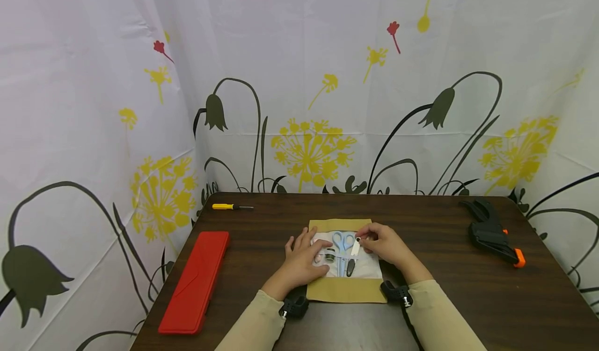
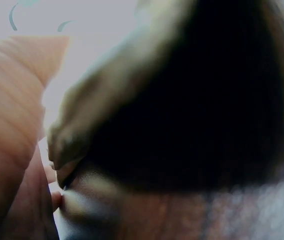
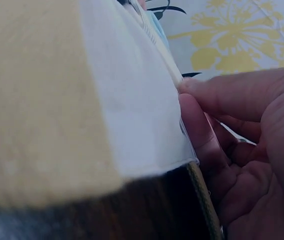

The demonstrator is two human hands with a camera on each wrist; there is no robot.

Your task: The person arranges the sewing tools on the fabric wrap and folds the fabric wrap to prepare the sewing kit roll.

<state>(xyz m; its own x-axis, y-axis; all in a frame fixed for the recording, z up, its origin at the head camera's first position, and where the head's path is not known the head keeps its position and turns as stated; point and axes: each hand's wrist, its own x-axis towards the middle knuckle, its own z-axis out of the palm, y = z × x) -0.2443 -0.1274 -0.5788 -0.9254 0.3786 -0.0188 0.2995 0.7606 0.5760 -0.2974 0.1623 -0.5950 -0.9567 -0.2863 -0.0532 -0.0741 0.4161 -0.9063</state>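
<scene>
A tan cloth sewing kit (image 1: 346, 290) lies unfolded on the table, its white lining (image 1: 369, 268) facing up. Light blue scissors (image 1: 342, 243) and a dark green thread spool (image 1: 329, 255) sit in the lining. Beside the scissors is a slim white tool (image 1: 355, 248) with a dark lower end; its exact kind is unclear. Fingers spread, my left hand (image 1: 301, 260) rests on the kit's left side. My right hand (image 1: 386, 244) pinches the white tool's upper end between thumb and forefinger. The left wrist view is mostly blurred and dark.
On the dark wooden table (image 1: 262, 288), a red case (image 1: 194, 283) lies at the left and a yellow-handled screwdriver (image 1: 231, 206) at the back left. A black clamp with orange parts (image 1: 491, 234) lies at the right. A flowered curtain (image 1: 290, 54) hangs behind.
</scene>
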